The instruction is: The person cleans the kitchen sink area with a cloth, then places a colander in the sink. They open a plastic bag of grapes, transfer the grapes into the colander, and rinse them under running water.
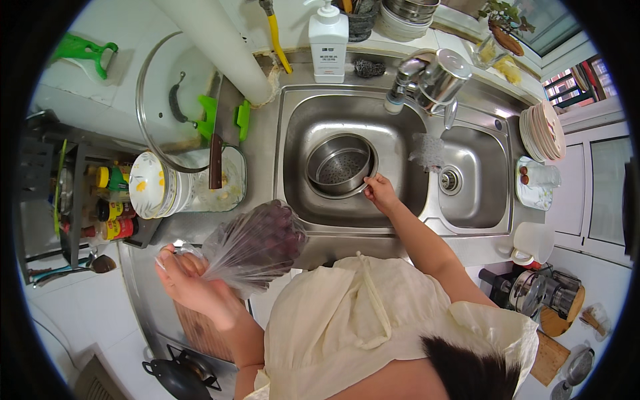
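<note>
My left hand (200, 280) is closed around the gathered neck of a clear plastic bag (227, 250), which hangs over the counter edge left of the sink. Dark purple grapes (280, 233) fill the bag and show through it. My right hand (383, 193) pinches the near right rim of a round metal basin (347, 194). Inside that basin rests a metal colander (337, 175) with a perforated bottom, slightly tilted. Both stand in the large left bowl of the steel sink (400, 213).
A chrome faucet (401, 83) reaches over the sink's far side, near a white pump bottle (329, 47). A mesh bag (428, 152) lies on the divider. Left are stacked bowls (150, 187), a glass lid (160, 113) and a brown-handled knife (215, 163). Plates (541, 133) stand right.
</note>
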`<state>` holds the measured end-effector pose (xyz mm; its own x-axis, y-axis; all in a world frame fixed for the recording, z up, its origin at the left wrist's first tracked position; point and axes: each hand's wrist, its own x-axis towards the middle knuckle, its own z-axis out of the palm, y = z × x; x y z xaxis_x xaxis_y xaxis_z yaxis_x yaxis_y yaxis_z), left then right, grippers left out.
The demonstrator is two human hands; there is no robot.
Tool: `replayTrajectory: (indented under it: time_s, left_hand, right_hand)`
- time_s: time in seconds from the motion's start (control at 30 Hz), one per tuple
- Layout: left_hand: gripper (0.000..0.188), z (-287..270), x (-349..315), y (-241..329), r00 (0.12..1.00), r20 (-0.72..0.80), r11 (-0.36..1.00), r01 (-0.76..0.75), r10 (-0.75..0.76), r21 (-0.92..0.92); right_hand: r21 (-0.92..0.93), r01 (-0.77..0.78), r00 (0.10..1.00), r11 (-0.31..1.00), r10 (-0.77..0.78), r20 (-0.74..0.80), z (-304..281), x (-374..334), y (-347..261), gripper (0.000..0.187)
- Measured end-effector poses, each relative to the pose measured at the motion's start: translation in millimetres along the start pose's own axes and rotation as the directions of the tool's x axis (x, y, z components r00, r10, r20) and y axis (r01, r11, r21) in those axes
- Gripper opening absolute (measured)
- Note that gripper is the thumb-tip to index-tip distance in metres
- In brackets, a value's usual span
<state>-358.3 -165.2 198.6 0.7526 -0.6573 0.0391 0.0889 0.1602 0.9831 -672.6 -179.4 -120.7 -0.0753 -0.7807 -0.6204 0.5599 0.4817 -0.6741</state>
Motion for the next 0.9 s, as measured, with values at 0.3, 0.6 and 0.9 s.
replayTrajectory:
  time_s: [0.3,0.6,0.9]
  left_hand:
    - [0.018,16.3,12.1,-20.2,0.984,0.11,0.988,0.131,-0.14,0.081]
    - [0.014,21.6,14.3,-33.3,0.952,0.236,0.977,0.169,-0.196,0.129]
    - [0.015,9.9,18.3,-45.7,0.959,0.212,0.979,0.163,-0.186,0.122]
  right_hand:
    - [0.064,-0.188,0.952,0.98,0.197,-0.235,6.0,31.8,11.9,0.029]
    - [-0.452,-0.244,0.917,0.858,0.051,-0.397,25.1,65.6,7.3,0.045]
    - [-0.531,0.122,0.898,0.839,-0.322,-0.301,26.0,19.6,1.1,0.072]
